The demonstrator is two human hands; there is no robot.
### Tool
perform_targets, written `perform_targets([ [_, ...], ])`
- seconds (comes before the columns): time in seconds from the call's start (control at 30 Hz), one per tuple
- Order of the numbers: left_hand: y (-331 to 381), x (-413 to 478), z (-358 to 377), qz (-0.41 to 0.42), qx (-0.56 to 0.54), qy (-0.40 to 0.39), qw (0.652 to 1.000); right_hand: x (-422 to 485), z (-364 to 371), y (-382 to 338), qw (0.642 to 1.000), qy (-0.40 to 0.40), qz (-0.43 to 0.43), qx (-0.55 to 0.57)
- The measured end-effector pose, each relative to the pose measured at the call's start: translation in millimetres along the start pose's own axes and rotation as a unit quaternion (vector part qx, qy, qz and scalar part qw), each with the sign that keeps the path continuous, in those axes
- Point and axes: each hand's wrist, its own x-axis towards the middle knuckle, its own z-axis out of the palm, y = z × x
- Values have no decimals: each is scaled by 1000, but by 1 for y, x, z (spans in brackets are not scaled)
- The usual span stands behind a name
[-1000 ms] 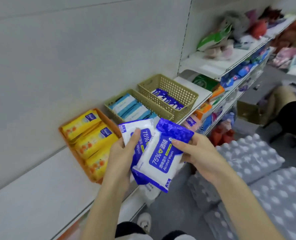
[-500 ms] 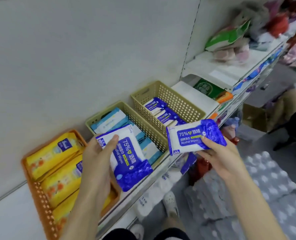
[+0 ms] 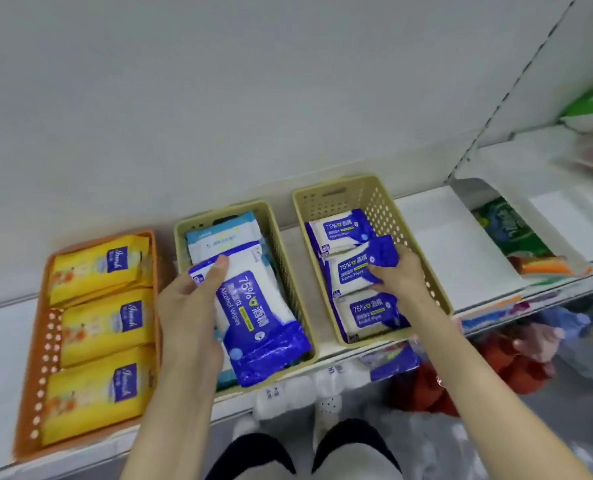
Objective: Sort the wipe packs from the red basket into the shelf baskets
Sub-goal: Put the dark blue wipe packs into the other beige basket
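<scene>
Three baskets stand in a row on the white shelf. My right hand (image 3: 400, 276) is inside the right beige basket (image 3: 381, 202) and pinches a blue-and-white alcohol wipe pack (image 3: 352, 268) that lies between two like packs. My left hand (image 3: 191, 306) grips another blue alcohol wipe pack (image 3: 257, 323) over the middle beige basket (image 3: 274, 223), which holds light blue packs (image 3: 218, 237). An orange basket (image 3: 49, 348) at the left holds three yellow packs (image 3: 101, 327). The red basket is out of view.
The white shelf (image 3: 454, 244) runs on to the right of the baskets, where a green packet (image 3: 506, 223) lies. A higher shelf at the far right carries blurred goods. Below the shelf edge are red items, and my feet on the floor.
My right hand moved its pack down into the right basket. The view swung to face the shelf squarely. My left hand still holds its pack, now over the middle basket.
</scene>
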Motion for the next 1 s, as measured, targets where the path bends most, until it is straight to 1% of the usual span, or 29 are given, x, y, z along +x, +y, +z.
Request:
perform_targets([
  [0.07,-4,-2,2,-2,-12,15,1000,11,3,-1,999,-20,3,-30],
  [0.13,-10,-2,3,-8,-27,21,999,17,3,-1,996,-18,-20,-89],
  [0.2,-15,0,4,-13,-30,27,999,20,2,-1,979,-13,-69,-190],
  [0.23,-18,2,4,-16,-28,28,999,20,2,0,963,-13,-104,-246],
  [0.3,-21,6,3,-28,-22,20,999,18,3,3,922,-19,-163,-350],
  [0.33,-21,8,3,-35,-21,14,999,17,4,7,894,-22,-191,-405],
  [0.4,-22,10,0,-52,-31,1,998,18,4,12,823,-27,-263,-502],
  [0.43,-23,12,-3,-61,-39,-2,997,19,5,12,791,-46,-306,-528],
  [0.47,-23,14,-6,-72,-49,-2,996,22,5,11,769,-89,-333,-538],
  [0.5,-24,15,-9,-81,-56,-4,995,25,5,10,754,-146,-341,-543],
  [0.53,-24,15,-11,-93,-63,-8,994,28,5,9,739,-203,-330,-551],
  [0.57,-24,16,-13,-102,-67,-13,992,31,5,8,725,-245,-316,-562],
  [0.6,-23,16,-15,-111,-69,-18,991,34,5,8,715,-268,-299,-572],
  [0.63,-23,17,-16,-117,-68,-21,991,35,5,7,716,-277,-284,-575],
  [0.73,-21,18,-18,-128,-67,-22,989,36,3,7,750,-278,-234,-553],
  [0.77,-21,19,-18,-131,-72,-27,988,36,2,8,755,-277,-224,-551],
  [0.83,-22,20,-15,-141,-79,-37,986,36,3,9,758,-276,-211,-552],
  [1.0,-28,20,-9,-152,-40,-70,985,35,2,11,766,-278,-193,-547],
])
